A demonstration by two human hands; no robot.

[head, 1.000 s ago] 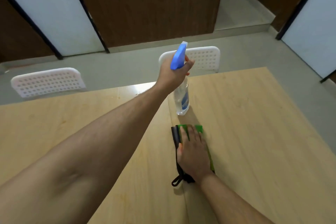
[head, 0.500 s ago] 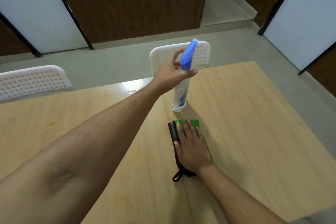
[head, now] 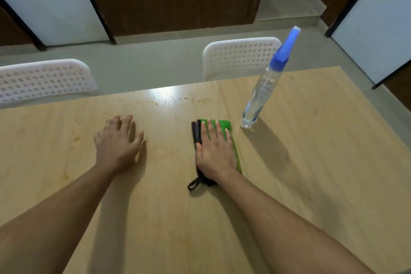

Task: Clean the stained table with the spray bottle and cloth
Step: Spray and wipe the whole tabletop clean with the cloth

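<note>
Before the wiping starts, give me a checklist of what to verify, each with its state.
1. Bottle set down, free of both hands: ok.
2. Right hand flat on the cloth: ok.
3. Left hand off the cloth, open on the table: ok.
4. Wet patch on the table to wipe, beyond the cloth: ok.
5. Path from cloth to wet patch free of things: ok.
6. Enough spray on the stains: cannot tell.
</note>
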